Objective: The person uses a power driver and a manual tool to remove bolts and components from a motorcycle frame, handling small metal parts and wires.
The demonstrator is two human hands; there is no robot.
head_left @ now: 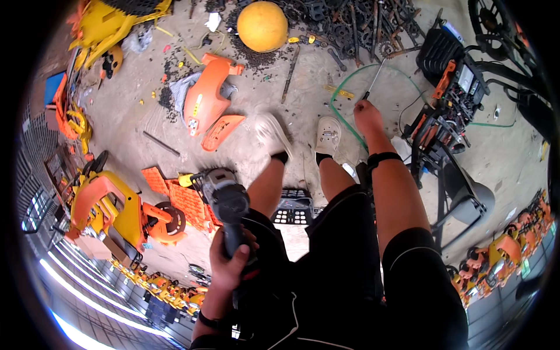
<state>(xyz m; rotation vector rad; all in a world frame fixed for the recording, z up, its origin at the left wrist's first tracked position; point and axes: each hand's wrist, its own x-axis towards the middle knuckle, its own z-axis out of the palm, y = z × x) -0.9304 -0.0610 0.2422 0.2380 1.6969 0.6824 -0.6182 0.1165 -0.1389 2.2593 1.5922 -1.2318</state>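
My left hand (pixel 232 262) is closed around the dark handle of a power tool (pixel 229 201). Its rounded grey head points forward, and I cannot make out its exact kind. Reaching out to the front right, my right hand (pixel 367 115) grips a screwdriver (pixel 374 81) by its black handle, the long thin shaft angled away from me. A green hose or cord (pixel 338 111) curves on the floor beside that hand. To its right stands a partly stripped machine (pixel 461 87) with wiring exposed and a black frame.
Orange shell panels (pixel 209 96) lie ahead on the left. A yellow ball-shaped thing (pixel 262 26) sits near a heap of rusty metal parts (pixel 350 26). A black crate (pixel 293 207) stands between my legs, and yellow-orange machine bodies (pixel 119 204) fill the left side.
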